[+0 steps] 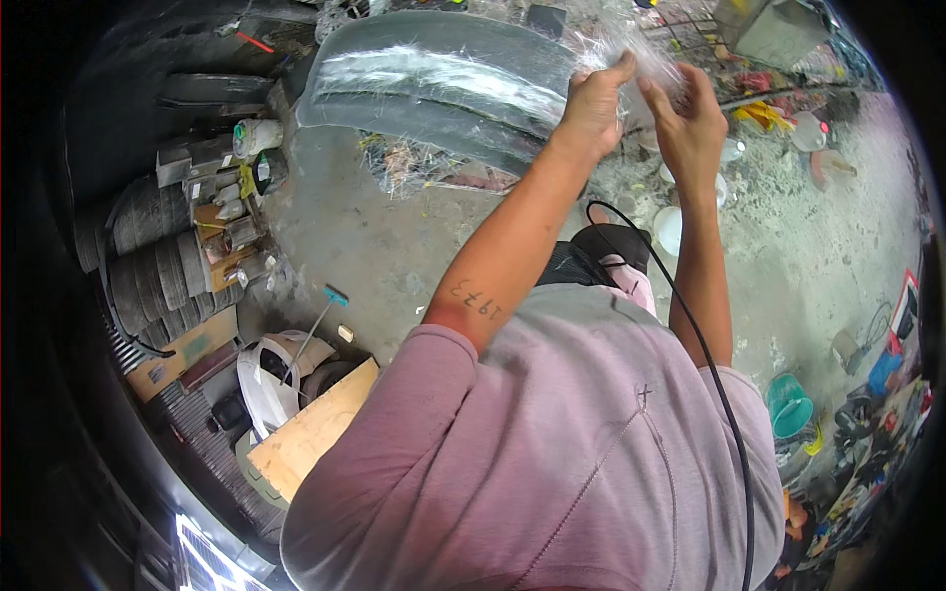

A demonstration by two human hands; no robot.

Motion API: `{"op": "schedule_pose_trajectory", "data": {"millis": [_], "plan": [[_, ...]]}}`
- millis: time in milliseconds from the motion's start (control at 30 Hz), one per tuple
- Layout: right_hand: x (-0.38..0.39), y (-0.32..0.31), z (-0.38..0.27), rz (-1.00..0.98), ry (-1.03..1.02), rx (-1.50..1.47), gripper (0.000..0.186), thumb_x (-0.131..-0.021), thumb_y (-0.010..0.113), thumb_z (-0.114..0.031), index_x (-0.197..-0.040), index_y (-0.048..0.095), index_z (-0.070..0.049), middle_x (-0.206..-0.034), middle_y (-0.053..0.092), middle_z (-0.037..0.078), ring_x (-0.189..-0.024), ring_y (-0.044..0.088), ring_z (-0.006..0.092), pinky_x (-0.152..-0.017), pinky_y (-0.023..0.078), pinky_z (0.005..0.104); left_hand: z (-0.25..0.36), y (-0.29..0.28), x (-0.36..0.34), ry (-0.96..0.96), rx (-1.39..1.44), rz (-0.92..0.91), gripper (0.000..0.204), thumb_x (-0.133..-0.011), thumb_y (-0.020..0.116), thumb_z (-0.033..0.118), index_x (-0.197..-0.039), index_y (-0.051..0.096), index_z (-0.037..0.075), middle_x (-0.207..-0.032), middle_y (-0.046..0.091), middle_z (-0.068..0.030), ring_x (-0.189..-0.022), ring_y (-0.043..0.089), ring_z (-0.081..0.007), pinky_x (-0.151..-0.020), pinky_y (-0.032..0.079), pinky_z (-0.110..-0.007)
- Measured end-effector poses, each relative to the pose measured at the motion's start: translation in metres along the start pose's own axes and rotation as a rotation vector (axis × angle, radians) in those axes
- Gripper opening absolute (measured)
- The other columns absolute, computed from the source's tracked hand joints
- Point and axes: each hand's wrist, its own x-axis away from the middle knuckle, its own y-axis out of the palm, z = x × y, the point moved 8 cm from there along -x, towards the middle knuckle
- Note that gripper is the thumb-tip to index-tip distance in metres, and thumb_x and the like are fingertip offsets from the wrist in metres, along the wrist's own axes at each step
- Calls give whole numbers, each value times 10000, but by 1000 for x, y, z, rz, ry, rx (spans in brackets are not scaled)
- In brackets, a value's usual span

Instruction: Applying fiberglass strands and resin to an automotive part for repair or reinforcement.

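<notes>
My left hand (595, 106) is closed on a clump of translucent, stringy fibrous material (636, 54), its thumb pointing up. My right hand (690, 123) grips the same material just to the right, thumb and fingers bent round it. Both are at the right end of a long, curved grey panel (394, 41), which has whitish fibre strands along its length. A loose tangle of pale fibres (399, 169) shows below the panel. What lies inside my fingers is partly hidden.
Stacked tyres (148, 286), cluttered shelving (222, 227), a squeegee (335, 295) and a wooden board (305, 424) are at left. A black cable (705, 345) hangs over my shirt. Containers (808, 133), a teal bucket (790, 399) and clutter line the right side of the concrete floor.
</notes>
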Motion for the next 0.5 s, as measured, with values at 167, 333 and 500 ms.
{"op": "schedule_pose_trajectory", "data": {"millis": [167,333,500], "plan": [[7,0,13,-18,-96,-27,359,-911,664,-279,-1127,597,0,-878,607,19,-817,546,110,-758,452,270,3,-26,12,9,108,213,287,-966,523,212,-1186,550,28,-1138,615,-100,-1037,608,-255,-928,488,-427],[34,36,25,-390,308,-505,266,-986,551,-275,-1088,605,-35,-840,553,-39,-767,502,49,-704,431,242,37,-25,46,63,119,37,348,-957,555,281,-1202,546,34,-1174,614,-110,-1075,603,-252,-968,467,-416],[54,59,25,-539,377,-475,214,-990,539,-243,-983,591,-35,-772,522,-55,-673,463,59,-631,419,251,21,-37,36,-7,111,20,345,-950,511,233,-1216,517,14,-1260,560,-206,-1128,583,-331,-987,462,-467]]}}
